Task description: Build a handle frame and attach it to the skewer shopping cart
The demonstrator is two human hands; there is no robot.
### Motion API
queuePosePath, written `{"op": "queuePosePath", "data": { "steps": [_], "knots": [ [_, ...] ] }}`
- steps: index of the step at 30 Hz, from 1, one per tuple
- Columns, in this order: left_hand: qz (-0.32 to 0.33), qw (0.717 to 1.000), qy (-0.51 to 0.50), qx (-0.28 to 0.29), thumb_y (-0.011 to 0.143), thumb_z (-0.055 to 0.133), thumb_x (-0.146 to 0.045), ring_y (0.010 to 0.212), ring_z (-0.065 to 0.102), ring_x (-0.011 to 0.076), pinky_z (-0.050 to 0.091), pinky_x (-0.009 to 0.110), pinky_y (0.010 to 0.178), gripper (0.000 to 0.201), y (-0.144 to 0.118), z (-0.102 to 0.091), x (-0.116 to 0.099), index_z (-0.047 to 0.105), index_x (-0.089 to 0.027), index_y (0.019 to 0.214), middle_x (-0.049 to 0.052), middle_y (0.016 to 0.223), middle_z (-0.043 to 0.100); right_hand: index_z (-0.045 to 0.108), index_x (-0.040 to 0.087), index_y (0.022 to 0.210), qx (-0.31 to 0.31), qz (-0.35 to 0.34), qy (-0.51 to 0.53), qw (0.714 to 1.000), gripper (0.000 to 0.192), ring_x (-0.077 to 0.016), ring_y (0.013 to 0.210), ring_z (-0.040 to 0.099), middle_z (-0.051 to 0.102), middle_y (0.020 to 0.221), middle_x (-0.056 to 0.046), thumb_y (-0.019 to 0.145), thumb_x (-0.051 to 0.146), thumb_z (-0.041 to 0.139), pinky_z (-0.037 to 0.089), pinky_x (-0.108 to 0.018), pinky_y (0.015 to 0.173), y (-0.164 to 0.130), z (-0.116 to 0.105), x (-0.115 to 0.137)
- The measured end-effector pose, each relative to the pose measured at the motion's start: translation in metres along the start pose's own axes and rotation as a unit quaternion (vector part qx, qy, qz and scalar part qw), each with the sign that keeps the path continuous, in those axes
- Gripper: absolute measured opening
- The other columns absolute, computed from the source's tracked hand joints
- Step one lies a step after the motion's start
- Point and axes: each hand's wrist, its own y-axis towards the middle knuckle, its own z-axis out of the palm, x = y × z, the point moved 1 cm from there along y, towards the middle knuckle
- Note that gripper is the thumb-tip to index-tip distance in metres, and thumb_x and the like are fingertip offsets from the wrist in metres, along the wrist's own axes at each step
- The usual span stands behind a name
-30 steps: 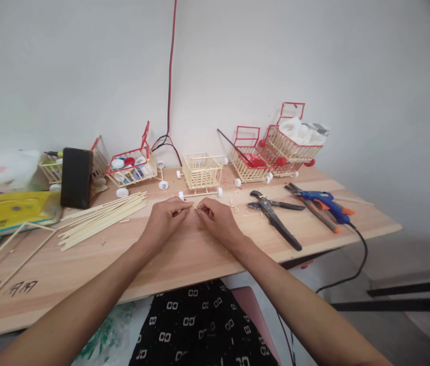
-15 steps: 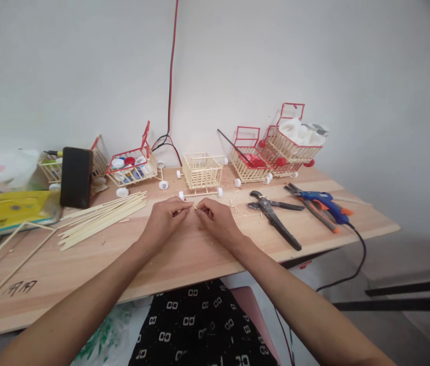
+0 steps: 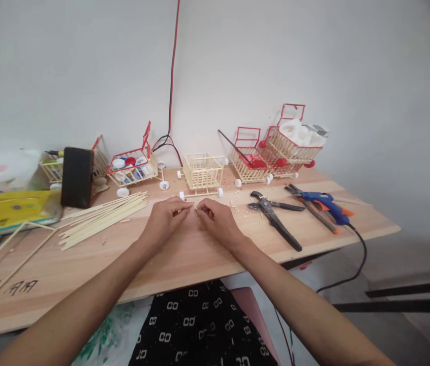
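My left hand [image 3: 165, 219] and my right hand [image 3: 218, 220] rest on the wooden table [image 3: 184, 254], fingertips almost meeting. Between them they pinch a short thin wooden stick piece [image 3: 194, 207]; most of it is hidden by the fingers. Just beyond the hands stands an unpainted stick-built toy cart [image 3: 202, 173] with white wheels. A bundle of long pale sticks [image 3: 102, 217] lies left of my left hand.
Black cutters [image 3: 274, 216], pliers and a blue glue gun [image 3: 325, 200] with its cord lie to the right. Red-trimmed toy carts [image 3: 276, 147] stand by the wall, another cart [image 3: 133, 165] holds caps. A dark phone [image 3: 77, 177] leans at left, beside yellow packaging [image 3: 9, 211].
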Motion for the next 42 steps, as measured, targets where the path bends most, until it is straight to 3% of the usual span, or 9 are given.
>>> {"op": "queuePosePath", "data": {
  "steps": [4, 9, 17, 42],
  "knots": [
    [-0.009, 1.0, 0.005, -0.001, 0.083, 0.059, -0.014, 0.077, 0.065, 0.0162, 0.046, 0.027, 0.069, 0.022, 0.0004, -0.0008, 0.0012, 0.076, -0.021, 0.095, 0.005, 0.089, 0.074, 0.061, 0.019, 0.082, 0.001, 0.008, 0.005, 1.0, 0.009, -0.0125, 0.062, 0.049, 0.059, 0.07, 0.001, 0.086, 0.021, 0.052, 0.036, -0.024, 0.061, 0.0005, 0.0, 0.0008],
    [-0.039, 0.998, 0.037, -0.011, 0.08, 0.062, -0.016, 0.058, 0.057, 0.012, 0.043, 0.023, 0.058, 0.023, 0.0022, -0.0036, 0.0003, 0.074, -0.018, 0.099, 0.001, 0.075, 0.073, 0.06, 0.019, 0.081, -0.003, 0.011, 0.013, 1.0, 0.009, -0.0118, 0.061, 0.048, 0.058, 0.069, 0.002, 0.085, 0.019, 0.053, 0.036, -0.024, 0.061, 0.001, -0.0001, 0.0016],
    [-0.043, 0.999, 0.024, -0.019, 0.077, 0.063, -0.016, 0.051, 0.051, 0.0091, 0.038, 0.019, 0.051, 0.025, 0.0046, -0.0068, -0.0025, 0.073, -0.017, 0.101, -0.001, 0.068, 0.069, 0.061, 0.019, 0.081, -0.005, 0.011, 0.013, 1.0, 0.009, -0.0122, 0.062, 0.048, 0.058, 0.07, 0.001, 0.085, 0.021, 0.052, 0.036, -0.024, 0.061, 0.0009, -0.0002, 0.0019],
    [-0.053, 0.998, 0.009, -0.014, 0.079, 0.061, -0.019, 0.063, 0.062, 0.0143, 0.046, 0.026, 0.06, 0.022, 0.0025, -0.0027, -0.001, 0.076, -0.019, 0.095, 0.005, 0.088, 0.076, 0.061, 0.019, 0.082, 0.004, 0.011, 0.008, 1.0, 0.011, -0.0118, 0.061, 0.048, 0.059, 0.07, 0.002, 0.086, 0.021, 0.051, 0.035, -0.024, 0.061, 0.0, 0.0011, 0.0002]
  ]
}}
